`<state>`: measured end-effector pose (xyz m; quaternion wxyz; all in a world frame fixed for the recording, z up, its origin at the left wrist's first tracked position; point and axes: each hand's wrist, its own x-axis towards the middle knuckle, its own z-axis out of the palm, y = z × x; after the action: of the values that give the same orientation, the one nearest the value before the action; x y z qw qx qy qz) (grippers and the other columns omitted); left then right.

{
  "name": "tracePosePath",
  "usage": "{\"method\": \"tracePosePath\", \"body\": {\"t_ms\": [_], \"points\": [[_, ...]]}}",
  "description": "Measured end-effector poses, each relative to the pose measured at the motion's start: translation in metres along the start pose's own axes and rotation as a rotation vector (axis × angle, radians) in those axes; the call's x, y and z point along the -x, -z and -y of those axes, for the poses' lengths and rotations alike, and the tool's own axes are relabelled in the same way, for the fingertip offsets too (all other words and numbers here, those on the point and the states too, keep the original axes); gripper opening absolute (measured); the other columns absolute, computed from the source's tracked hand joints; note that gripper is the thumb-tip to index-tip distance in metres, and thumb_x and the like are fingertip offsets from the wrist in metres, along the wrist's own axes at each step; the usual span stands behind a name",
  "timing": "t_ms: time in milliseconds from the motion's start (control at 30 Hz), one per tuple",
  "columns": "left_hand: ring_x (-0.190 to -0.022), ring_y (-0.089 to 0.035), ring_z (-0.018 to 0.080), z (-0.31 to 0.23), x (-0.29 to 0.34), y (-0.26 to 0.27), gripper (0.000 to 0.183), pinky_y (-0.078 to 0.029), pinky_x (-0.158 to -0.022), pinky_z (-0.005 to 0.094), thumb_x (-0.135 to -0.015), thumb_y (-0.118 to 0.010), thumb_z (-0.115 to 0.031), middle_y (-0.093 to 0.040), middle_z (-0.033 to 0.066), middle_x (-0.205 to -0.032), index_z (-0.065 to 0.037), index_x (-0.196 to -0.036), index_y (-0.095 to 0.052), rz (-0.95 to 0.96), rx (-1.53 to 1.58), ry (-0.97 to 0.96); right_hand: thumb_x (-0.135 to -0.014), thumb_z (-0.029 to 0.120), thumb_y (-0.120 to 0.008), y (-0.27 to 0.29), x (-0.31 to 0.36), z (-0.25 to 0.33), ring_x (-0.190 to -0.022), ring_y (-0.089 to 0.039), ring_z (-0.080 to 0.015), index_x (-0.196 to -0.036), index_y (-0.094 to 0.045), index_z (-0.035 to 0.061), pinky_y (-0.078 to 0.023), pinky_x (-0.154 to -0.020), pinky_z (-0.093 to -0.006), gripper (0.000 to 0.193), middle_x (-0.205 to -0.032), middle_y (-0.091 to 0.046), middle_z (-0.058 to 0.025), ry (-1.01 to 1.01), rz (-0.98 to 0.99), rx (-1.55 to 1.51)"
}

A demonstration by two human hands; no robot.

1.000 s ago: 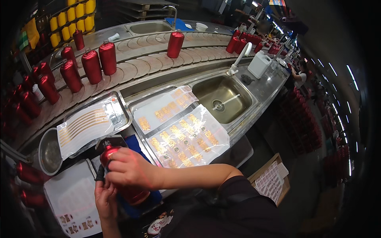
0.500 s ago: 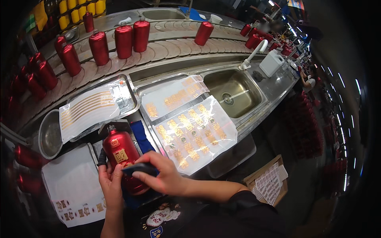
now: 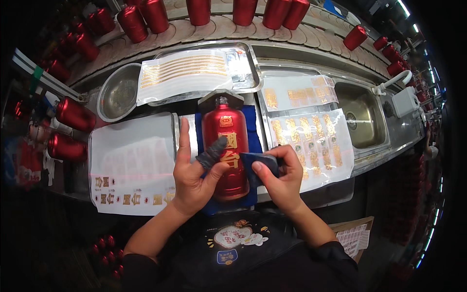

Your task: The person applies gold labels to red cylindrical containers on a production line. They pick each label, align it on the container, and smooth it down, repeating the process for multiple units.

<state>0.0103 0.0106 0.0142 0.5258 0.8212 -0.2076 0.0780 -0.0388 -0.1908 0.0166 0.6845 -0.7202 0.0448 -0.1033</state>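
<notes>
Pinching a dark blue scraper (image 3: 259, 157) between thumb and fingers, my right hand (image 3: 286, 179) holds its tip at the right side of the red bottle (image 3: 233, 187), close by the lower gold character (image 3: 235, 159); from this far-off head view I cannot tell whether they touch. The bottle lies on a blue cloth (image 3: 252, 131) at the near edge of the steel counter (image 3: 410, 124), neck toward the far edge. My left hand (image 3: 192, 185) is spread wide, gripping nothing that I can see; a finger in a black cover (image 3: 211, 153) crosses the bottle's front. A round emblem (image 3: 225, 121) and two large characters are already on that front, so I judge it mostly done, though I cannot tell whether every border lies flat. Seemingly unused are the gold characters along the lower edge of the left white sheet (image 3: 126, 146), the pieces on the right clear sheet (image 3: 346, 141) and the gold bands (image 3: 189, 69) on the far tray (image 3: 257, 73); no such band shows on the bottle.
</notes>
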Motion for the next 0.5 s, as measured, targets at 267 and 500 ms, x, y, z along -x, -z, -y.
{"method": "tracePosePath", "body": {"t_ms": [267, 500], "points": [[-0.144, -0.020, 0.0525, -0.019, -0.022, 0.024, 0.034, -0.016, -0.108, 0.0728, -0.090, -0.062, -0.047, -0.025, 0.0184, -0.162, -0.026, -0.114, -0.074, 0.377, -0.610, -0.432, -0.092, 0.008, -0.066, 0.012, -0.027, -0.001, -0.079, -0.058, -0.0058, -0.098, -0.061, 0.0013, -0.047, -0.075, -0.0206, 0.010, -0.087, -0.064, -0.0025, -0.223, -0.030, -0.225], [-0.147, -0.017, 0.0504, -0.006, -0.011, 0.024, 0.036, -0.008, -0.111, 0.0709, -0.094, -0.056, -0.049, -0.025, 0.0205, -0.161, -0.029, -0.118, -0.073, 0.324, -0.608, -0.396, -0.095, 0.011, -0.066, -0.001, -0.009, 0.010, -0.064, -0.049, -0.0015, -0.087, -0.060, 0.0025, -0.037, -0.056, -0.0180, 0.013, -0.073, -0.059, 0.0023, -0.130, 0.024, 0.004]]}}
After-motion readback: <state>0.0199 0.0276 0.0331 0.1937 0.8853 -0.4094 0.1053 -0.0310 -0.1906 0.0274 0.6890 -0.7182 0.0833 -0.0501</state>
